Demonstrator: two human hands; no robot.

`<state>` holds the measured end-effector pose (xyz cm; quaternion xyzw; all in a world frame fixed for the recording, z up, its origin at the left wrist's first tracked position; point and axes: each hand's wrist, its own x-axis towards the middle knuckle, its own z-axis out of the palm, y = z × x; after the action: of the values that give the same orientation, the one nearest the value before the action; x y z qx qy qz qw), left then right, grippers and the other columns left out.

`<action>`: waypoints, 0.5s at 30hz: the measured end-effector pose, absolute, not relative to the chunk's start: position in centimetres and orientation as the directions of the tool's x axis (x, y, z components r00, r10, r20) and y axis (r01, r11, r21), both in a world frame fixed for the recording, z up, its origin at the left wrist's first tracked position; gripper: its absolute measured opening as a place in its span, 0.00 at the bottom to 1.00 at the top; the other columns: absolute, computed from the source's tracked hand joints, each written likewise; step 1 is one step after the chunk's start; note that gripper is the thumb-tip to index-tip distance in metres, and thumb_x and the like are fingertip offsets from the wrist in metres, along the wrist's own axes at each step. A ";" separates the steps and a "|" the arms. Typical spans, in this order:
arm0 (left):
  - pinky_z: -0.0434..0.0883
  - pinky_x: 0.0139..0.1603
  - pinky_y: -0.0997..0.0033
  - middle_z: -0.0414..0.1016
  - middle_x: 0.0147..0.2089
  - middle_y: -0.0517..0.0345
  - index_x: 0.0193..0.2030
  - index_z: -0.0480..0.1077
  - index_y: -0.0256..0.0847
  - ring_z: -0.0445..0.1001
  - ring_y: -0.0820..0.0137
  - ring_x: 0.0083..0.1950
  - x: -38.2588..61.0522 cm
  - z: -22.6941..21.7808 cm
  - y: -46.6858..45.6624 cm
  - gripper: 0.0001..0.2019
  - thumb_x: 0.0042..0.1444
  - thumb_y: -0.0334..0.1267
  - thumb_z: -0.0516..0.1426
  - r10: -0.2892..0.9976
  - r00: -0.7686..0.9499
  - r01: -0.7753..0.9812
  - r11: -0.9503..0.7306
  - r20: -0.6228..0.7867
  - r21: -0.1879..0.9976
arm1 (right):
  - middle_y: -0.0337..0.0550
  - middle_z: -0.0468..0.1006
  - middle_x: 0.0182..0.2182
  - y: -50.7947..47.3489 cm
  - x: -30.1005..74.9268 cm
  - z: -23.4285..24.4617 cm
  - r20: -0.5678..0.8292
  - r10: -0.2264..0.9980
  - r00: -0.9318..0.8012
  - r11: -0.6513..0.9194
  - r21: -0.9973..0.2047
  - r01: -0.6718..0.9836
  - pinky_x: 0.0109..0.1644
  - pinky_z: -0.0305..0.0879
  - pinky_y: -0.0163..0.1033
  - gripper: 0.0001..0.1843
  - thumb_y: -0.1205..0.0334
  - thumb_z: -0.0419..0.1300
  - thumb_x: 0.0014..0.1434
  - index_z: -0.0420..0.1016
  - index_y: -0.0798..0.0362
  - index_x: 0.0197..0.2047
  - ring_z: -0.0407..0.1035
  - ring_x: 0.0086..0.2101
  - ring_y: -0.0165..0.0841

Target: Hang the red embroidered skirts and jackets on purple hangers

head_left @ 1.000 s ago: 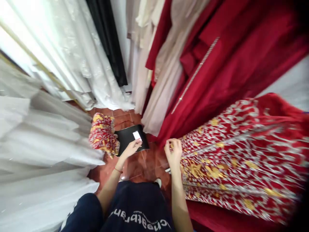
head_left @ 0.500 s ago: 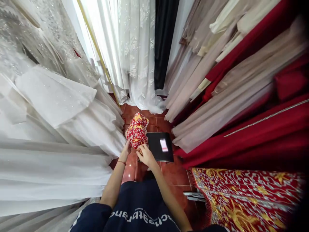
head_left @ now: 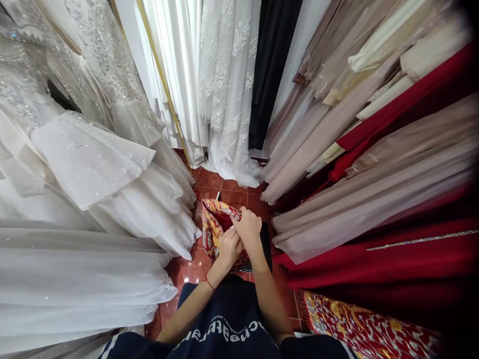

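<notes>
A red-and-gold patterned cloth piece [head_left: 211, 224] is in front of me, its rim curved round a hollow with plain dark red inside. My right hand [head_left: 250, 228] is closed on the rim at its right side. Just below and left of it, my left hand [head_left: 229, 248] reaches over the near part of the piece, fingers bent and close to the right hand's. Its fingertips seem to pinch the cloth too, though they are partly covered. Below the right wrist lies a flat black case or folder [head_left: 266, 244], mostly hidden by my arm and the cloth.
White dresses [head_left: 123, 184] hang on the left, and a lace gown [head_left: 230, 99] hangs ahead. Pale pink and red gowns [head_left: 359, 209] line the right. Another red-and-gold cloth [head_left: 366, 324] is at the lower right. Red tiles [head_left: 207, 177] cover the narrow floor.
The cloth piece has been tipped so its hollow faces me. Both hands have moved right, from its near edge to its right rim. The black case is now mostly covered.
</notes>
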<state>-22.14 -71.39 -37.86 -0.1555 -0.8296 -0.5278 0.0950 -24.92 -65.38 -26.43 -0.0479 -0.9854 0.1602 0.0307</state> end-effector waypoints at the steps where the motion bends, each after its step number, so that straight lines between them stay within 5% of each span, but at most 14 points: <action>1: 0.75 0.54 0.54 0.75 0.54 0.47 0.51 0.73 0.42 0.75 0.63 0.51 -22.1 -37.6 -70.8 0.12 0.67 0.44 0.55 0.178 -0.922 0.386 0.390 0.343 0.836 | 0.60 0.80 0.44 -64.0 -25.6 -26.2 -0.004 0.102 -0.995 0.947 -0.307 0.098 0.50 0.63 0.49 0.15 0.58 0.58 0.63 0.76 0.55 0.51 0.74 0.46 0.47; 4: 0.76 0.53 0.50 0.79 0.44 0.46 0.43 0.76 0.44 0.78 0.59 0.48 -21.8 -36.8 -69.3 0.11 0.67 0.40 0.52 0.234 -0.890 0.452 0.343 0.391 0.824 | 0.51 0.82 0.35 -59.6 -26.6 -26.4 -0.098 0.088 -0.991 0.939 -0.325 0.115 0.41 0.63 0.40 0.08 0.64 0.59 0.59 0.80 0.51 0.36 0.76 0.37 0.40; 9: 0.78 0.53 0.55 0.80 0.50 0.49 0.53 0.73 0.46 0.80 0.61 0.50 -21.0 -35.7 -68.0 0.13 0.66 0.37 0.51 0.317 -0.825 0.545 0.222 0.469 0.809 | 0.41 0.82 0.30 -52.3 -24.8 -25.9 -0.083 0.146 -0.986 0.900 -0.402 0.167 0.34 0.59 0.34 0.08 0.62 0.60 0.56 0.81 0.48 0.31 0.73 0.32 0.33; 15: 0.78 0.39 0.61 0.74 0.42 0.52 0.44 0.68 0.45 0.78 0.65 0.40 -20.7 -37.8 -68.3 0.07 0.60 0.36 0.60 -0.143 -0.776 0.571 0.252 0.614 0.781 | 0.33 0.64 0.16 -48.2 -20.1 -23.6 0.058 0.186 -0.981 0.755 -0.647 0.105 0.27 0.51 0.33 0.22 0.44 0.62 0.55 0.72 0.52 0.19 0.58 0.22 0.27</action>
<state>-20.68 -68.28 -37.81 -0.1463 -0.7317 -0.5939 0.3008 -20.09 -48.22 -23.64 -0.0777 -0.9349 0.3412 0.0596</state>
